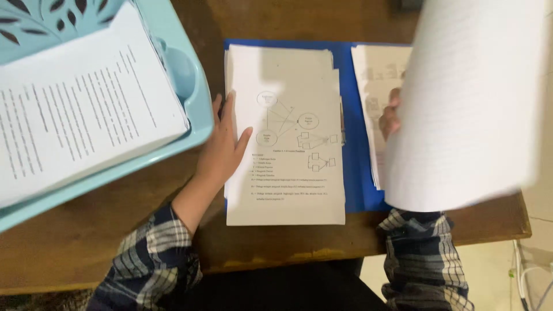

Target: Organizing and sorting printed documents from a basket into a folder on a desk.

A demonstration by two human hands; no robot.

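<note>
- Left hand (222, 151): lies flat, palm down, on the left edge of the left paper stack (286, 138). Fingers together and pointing up the page, thumb spread out to the right onto the top sheet. No pinch; the grip is open and pressing down.
- Left paper stack: white sheets, top one printed with a diagram of circles and small boxes above a few lines of text. It sits on the left half of an open blue folder (355, 155), edges slightly uneven at the top.
- Right hand (390, 118): only knuckles and part of the fingers show; the rest is hidden behind the lifted sheet (469, 101). Fingers are curled at that sheet's left edge and appear to hold it up; cannot tell the exact grip.
- Lifted sheet: large, white, tilted toward the camera and blurred, covering most of the right paper stack (377, 86) on the folder's right half.
- Blue folder: lies open on the brown wooden desk (75, 247), near its front edge.
- Light blue plastic tray (178, 69): upper left, just beside the left hand, carrying a printed text page (80, 109).
- Both sleeves (152, 259) are dark plaid.
</note>
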